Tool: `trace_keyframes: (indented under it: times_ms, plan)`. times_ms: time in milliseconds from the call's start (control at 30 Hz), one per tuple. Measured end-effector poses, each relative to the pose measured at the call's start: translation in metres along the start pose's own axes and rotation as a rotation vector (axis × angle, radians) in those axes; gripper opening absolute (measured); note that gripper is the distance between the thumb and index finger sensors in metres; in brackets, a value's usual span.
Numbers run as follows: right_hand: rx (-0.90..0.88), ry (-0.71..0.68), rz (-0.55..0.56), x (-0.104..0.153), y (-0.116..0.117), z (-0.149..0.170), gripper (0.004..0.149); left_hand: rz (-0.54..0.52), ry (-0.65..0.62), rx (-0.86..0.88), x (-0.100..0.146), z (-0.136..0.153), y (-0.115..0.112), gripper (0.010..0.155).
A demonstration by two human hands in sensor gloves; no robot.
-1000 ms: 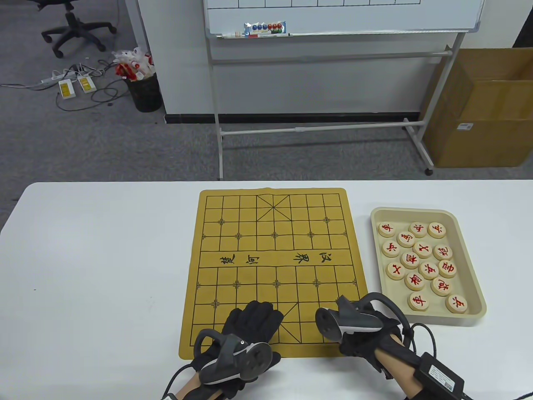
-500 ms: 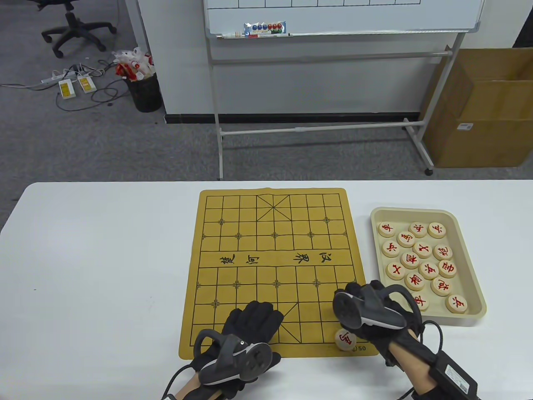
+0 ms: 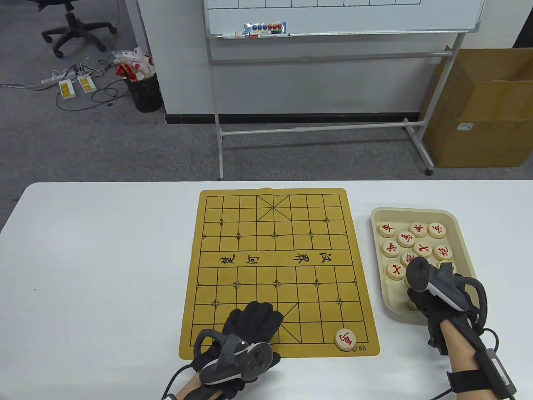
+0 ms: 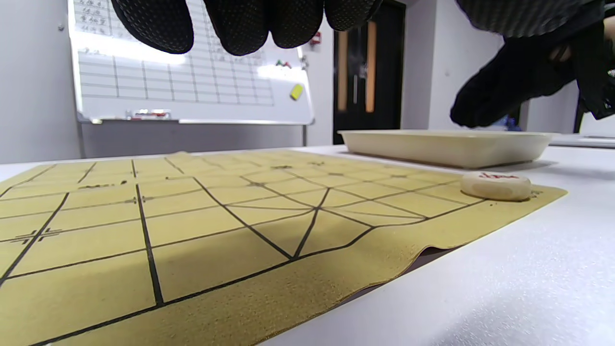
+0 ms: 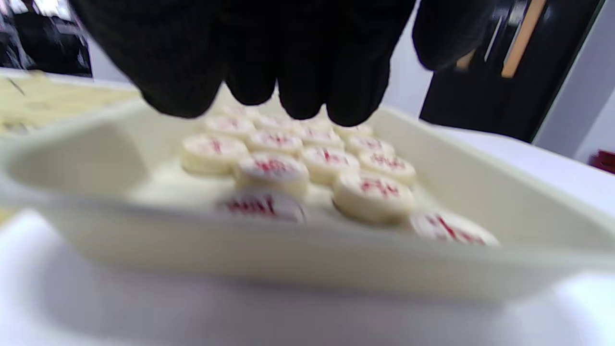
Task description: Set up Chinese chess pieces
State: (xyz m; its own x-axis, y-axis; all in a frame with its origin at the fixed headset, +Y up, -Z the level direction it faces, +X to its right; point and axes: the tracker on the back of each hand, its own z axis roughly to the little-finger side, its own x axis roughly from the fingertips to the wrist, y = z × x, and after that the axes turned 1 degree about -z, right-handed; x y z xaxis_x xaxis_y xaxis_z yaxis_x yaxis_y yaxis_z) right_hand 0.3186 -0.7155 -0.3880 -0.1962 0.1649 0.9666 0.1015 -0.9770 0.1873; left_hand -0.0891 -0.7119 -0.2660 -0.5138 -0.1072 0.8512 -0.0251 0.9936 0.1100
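Observation:
A yellow Chinese chess board mat (image 3: pixel 275 250) lies on the white table. One pale wooden piece with a red character (image 3: pixel 345 339) sits on the board's near right corner; it also shows in the left wrist view (image 4: pixel 496 185). A beige tray (image 3: pixel 412 211) to the right of the board holds several red-character pieces (image 3: pixel 407 239). My right hand (image 3: pixel 418 300) hovers over the tray's near end, its fingers (image 5: pixel 298 81) hanging above the pieces (image 5: pixel 271 170) and holding nothing. My left hand (image 3: pixel 256 314) rests flat on the board's near edge, empty.
The tray (image 4: pixel 447 146) stands just past the board's right edge. A whiteboard on a wheeled stand (image 3: pixel 333 125) and a cardboard box (image 3: pixel 483 116) stand beyond the table's far edge. White tabletop (image 3: pixel 104 258) lies left of the board.
My right hand set the piece on the board's near right corner, let it go, and moved right to above the tray. The left hand has not moved.

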Motion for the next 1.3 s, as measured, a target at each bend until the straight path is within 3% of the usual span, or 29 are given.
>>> trace_keyframes:
  times_ms: [233, 367, 467, 833, 900, 1033, 1133, 1300]
  plan:
    - [0.047, 0.032, -0.028, -0.009, 0.015, -0.001, 0.067, 0.011, 0.003, -0.004, 0.000, 0.000, 0.000, 0.085]
    - [0.081, 0.042, -0.075, -0.012, 0.022, -0.004, 0.079, 0.010, 0.004, -0.003, 0.000, 0.000, 0.000, 0.085]
    - [0.044, 0.061, -0.109, -0.014, 0.023, -0.002, 0.080, 0.005, 0.007, -0.002, 0.000, 0.000, 0.000, 0.085]
    - [0.071, 0.083, -0.076, -0.015, 0.021, -0.008, 0.083, 0.003, 0.008, -0.003, -0.001, 0.000, -0.001, 0.085]
    - [0.094, 0.090, -0.069, -0.014, 0.020, -0.010, 0.082, 0.001, 0.010, -0.003, -0.001, 0.000, -0.002, 0.085]
    - [0.100, 0.094, -0.059, -0.012, 0.015, -0.010, 0.061, 0.002, 0.009, -0.004, -0.001, 0.000, -0.002, 0.085]
    - [0.070, 0.081, -0.069, -0.011, 0.011, -0.008, 0.057, 0.002, 0.008, -0.004, -0.001, 0.000, -0.002, 0.084]
    - [0.028, 0.049, 0.063, 0.002, -0.007, -0.007, 0.054, 0.003, 0.007, -0.006, -0.001, 0.000, -0.002, 0.084]
